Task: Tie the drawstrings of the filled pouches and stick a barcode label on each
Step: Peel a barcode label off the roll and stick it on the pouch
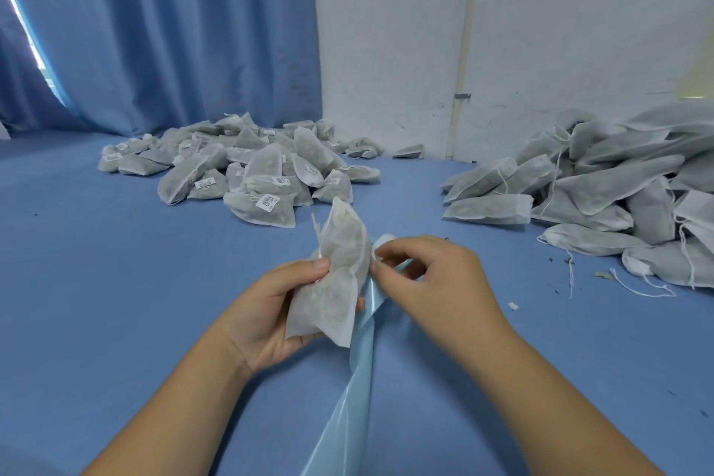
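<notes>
While my left hand (270, 305) grips the pale, lumpy pouch (336, 282) upright at frame centre, thumb pressed against it, my right hand (436, 278), fingers curled, pinches the glossy blue strip (359, 379) just beside it.

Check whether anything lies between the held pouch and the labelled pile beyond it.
Nothing visible does. Only blue table surface shows between the held pouch and the labelled pile. The right hand, pinching the light-blue strip, sits beside the pouch.

light: bright, even, soft daylight
source: blown-out gap in curtain (162, 31), far left
shadows: faint
glare: sheen on glossy strip (357, 379)
distortion: wall pipe (465, 50) bows, edges bend
blur: corners soft
</notes>
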`<state>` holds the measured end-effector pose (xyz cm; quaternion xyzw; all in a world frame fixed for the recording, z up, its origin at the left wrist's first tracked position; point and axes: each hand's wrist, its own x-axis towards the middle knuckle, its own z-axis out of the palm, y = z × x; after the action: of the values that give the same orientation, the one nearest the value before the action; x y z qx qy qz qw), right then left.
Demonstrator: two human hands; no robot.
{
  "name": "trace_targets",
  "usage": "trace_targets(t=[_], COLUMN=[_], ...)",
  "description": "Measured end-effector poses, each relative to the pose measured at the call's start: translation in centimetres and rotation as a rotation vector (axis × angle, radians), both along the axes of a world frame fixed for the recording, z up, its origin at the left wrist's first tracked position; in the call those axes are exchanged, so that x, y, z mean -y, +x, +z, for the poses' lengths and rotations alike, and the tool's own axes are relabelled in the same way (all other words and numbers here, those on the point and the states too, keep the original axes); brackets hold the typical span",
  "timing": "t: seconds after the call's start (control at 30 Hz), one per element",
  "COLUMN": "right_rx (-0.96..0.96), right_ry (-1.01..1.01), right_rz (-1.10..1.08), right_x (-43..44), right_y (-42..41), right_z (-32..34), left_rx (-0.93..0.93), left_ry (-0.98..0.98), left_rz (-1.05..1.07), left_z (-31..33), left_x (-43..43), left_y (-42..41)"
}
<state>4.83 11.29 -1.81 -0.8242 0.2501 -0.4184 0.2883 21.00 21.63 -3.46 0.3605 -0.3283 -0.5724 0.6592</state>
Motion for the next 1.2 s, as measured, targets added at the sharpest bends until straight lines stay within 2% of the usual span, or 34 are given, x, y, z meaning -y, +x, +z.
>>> trace_targets(t=[0.2, 0.37, 0.5, 0.7, 0.93, 1.2], right_rx=[-0.029, -0.065, -0.134, -0.168, -0.102, -0.092], right_ry=[0.159, 0.581, 0.788, 0.812, 0.94, 0.973], right_rz=[0.036, 0.138, 0.176, 0.12, 0.122, 0.144], right_x=[-0.2, 0.2, 0.6, 0.7, 1.1, 1.5], right_y=[-0.2, -0.8, -1.4, -1.0, -0.9, -0.8], right_z=[0.4, 1.1, 1.6, 1.2, 1.1, 0.6], left_rx=[0.095, 0.169, 0.204, 0.279, 0.28, 0.29], left_ry=[-0.027, -0.026, 0.002, 0.088, 0.074, 0.068], left_rz=[-0.037, -0.049, -0.052, 0.006, 0.029, 0.042], left_z=[-0.2, -0.3, 0.0, -0.1, -0.1, -0.1], left_x=[0.1, 0.2, 0.0, 0.1, 0.0, -0.1], left_y=[-0.1, -0.5, -1.1, -1.6, -1.6, -1.6])
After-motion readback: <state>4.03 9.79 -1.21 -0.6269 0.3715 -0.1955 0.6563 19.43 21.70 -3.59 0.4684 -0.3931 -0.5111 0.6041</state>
